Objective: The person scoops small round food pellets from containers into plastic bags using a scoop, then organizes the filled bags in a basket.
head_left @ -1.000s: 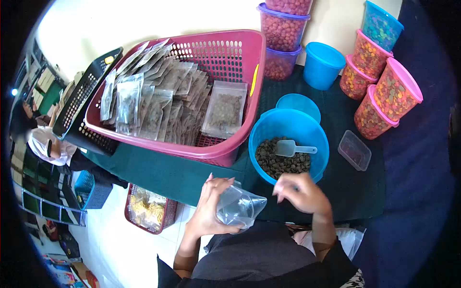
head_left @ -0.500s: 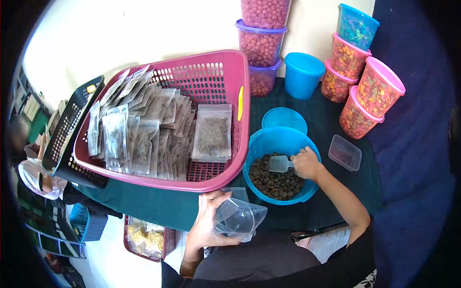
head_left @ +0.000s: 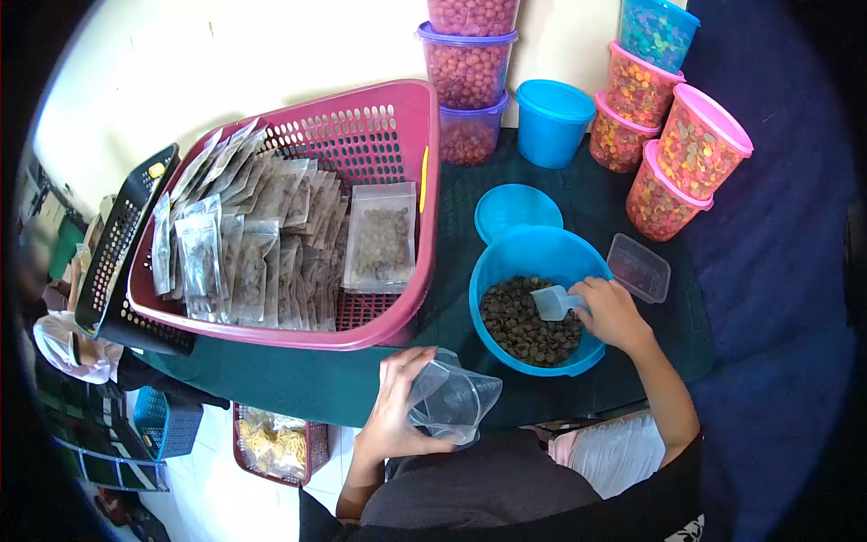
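My left hand (head_left: pixel 396 406) holds a clear plastic pouch (head_left: pixel 452 397) with its mouth spread, just in front of the table edge. My right hand (head_left: pixel 612 312) grips the handle of a small clear scoop (head_left: pixel 553 302), whose bowl dips into dark brown pellets (head_left: pixel 524 322) inside a blue bowl (head_left: pixel 506 262). To the left, a pink basket (head_left: pixel 402 172) holds several filled, sealed pouches (head_left: pixel 262 235).
A blue lid (head_left: pixel 517 208) lies behind the bowl, a small clear tub (head_left: pixel 638 267) to its right. Stacked containers of coloured pellets (head_left: pixel 686 144), a blue lidded tub (head_left: pixel 551 122) and purple-lidded jars (head_left: pixel 465 63) line the back. A black basket (head_left: pixel 122 244) sits far left.
My right hand went from above the pouch to the scoop in the blue bowl, took hold of it and tilted it into the pellets. The left hand kept the pouch.
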